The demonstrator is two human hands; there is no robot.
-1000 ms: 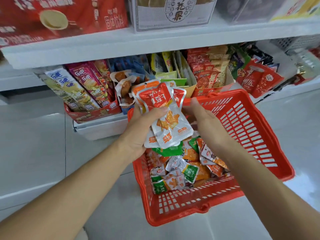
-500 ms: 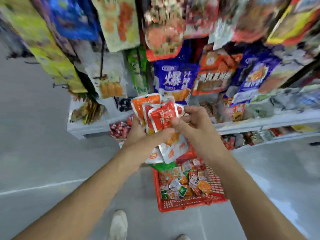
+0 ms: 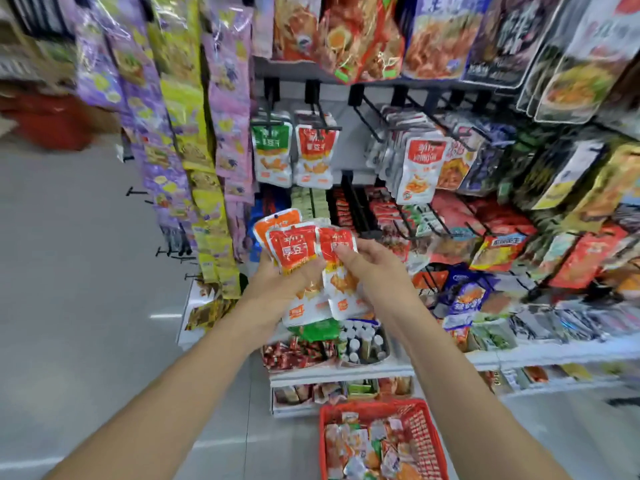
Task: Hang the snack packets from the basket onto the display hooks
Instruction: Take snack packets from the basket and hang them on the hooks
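Two only noted on the hooks (image 3: 320,114), a green packet (image 3: 272,152) and a red packet (image 3: 315,155) (neighbouring stock (image 3: 420,168) to the right not counted). Found left hand (image 3: 277,289) curled round a fanned bunch of packets (image 3: 294,252) just below those hooks, right hand (image 3: 374,268) pinching the top of the rightmost one. Judged early in the job: none of the bunch hung yet, basket (image 3: 424,441) on the floor below well stocked.
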